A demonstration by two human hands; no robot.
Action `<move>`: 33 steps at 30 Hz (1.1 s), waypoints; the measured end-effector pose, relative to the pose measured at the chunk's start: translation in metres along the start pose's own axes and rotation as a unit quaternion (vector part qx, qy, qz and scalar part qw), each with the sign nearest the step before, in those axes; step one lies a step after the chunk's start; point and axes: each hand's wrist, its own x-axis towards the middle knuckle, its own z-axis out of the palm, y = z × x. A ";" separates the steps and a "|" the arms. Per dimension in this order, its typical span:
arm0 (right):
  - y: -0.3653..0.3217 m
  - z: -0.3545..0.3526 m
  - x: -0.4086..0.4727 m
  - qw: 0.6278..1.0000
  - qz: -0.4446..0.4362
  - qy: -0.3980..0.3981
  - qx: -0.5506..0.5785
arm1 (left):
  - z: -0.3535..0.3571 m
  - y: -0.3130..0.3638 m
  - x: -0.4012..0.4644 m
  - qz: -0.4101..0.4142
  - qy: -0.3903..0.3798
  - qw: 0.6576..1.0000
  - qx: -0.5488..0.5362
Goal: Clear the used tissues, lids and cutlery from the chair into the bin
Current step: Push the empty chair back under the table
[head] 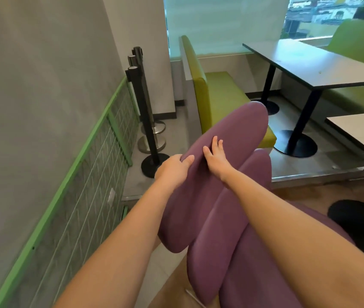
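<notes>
The left hand (173,168) grips the rounded edge of a plush purple chair (225,174) back. The right hand (215,155) rests flat on it, fingers relaxed.

Two bare forearms come in from the bottom edge, no sleeves showing, left hand (173,168) and right hand (215,157) without gloves, rings or watch.

Single head-worn view, looking forward and steeply down, close over a purple chair (221,174), dining booths beyond
</notes>
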 end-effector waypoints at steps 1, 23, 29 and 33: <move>-0.001 0.005 -0.007 1.000 -0.003 -0.006 0.000 | -0.002 -0.005 -0.007 -0.004 0.000 1.000 -0.011; -0.007 0.120 -0.138 0.970 0.085 0.097 0.206 | -0.042 -0.046 -0.073 -0.021 -0.238 0.838 -0.490; -0.007 0.120 -0.142 0.960 0.082 0.120 0.240 | -0.033 -0.048 -0.077 -0.032 -0.227 0.814 -0.535; -0.007 0.116 -0.146 0.957 0.089 0.118 0.249 | -0.032 -0.048 -0.083 -0.060 -0.212 0.815 -0.536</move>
